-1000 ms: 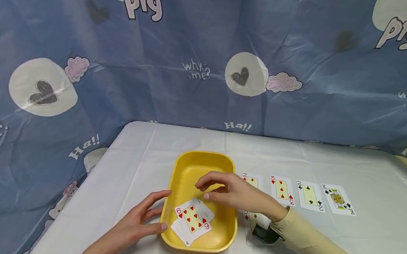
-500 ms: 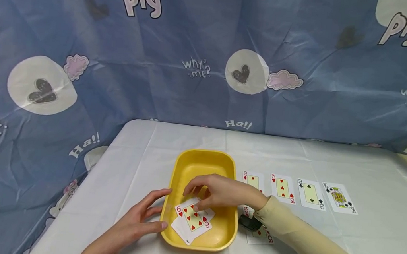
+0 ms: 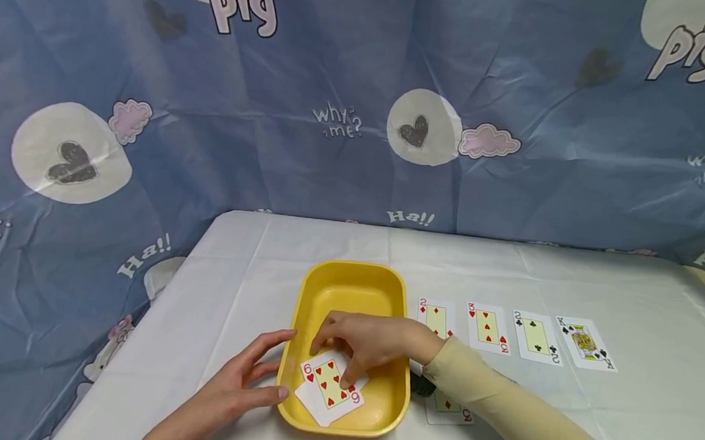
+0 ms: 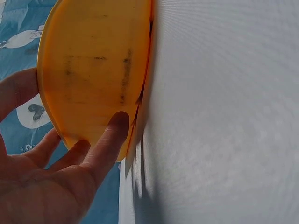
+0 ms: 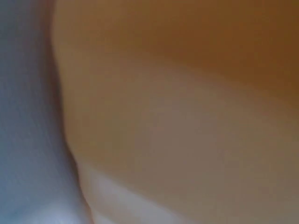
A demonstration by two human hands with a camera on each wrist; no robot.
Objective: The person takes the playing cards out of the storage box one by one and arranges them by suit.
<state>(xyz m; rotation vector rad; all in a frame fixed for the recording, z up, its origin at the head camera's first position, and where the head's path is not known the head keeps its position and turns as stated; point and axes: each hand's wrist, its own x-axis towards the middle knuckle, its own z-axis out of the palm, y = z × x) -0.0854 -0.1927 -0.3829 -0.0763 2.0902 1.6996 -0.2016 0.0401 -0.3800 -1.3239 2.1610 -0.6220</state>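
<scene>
Tray [image 3: 322, 293] on table [image 3: 571, 279]; cards [image 3: 330, 384] in tray; card row [image 3: 514, 333] right of tray.

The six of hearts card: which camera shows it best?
The head view: the six of hearts lies face up in the yellow tray, the right hand touching it. The left wrist view shows only the tray's outside; the right wrist view is a blur.

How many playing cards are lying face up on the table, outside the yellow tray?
5. Four lie in a row right of the tray: two of diamonds, three of hearts, two of clubs, king of clubs. A fifth card sits nearer, partly under the sleeve. More may be hidden.
</scene>
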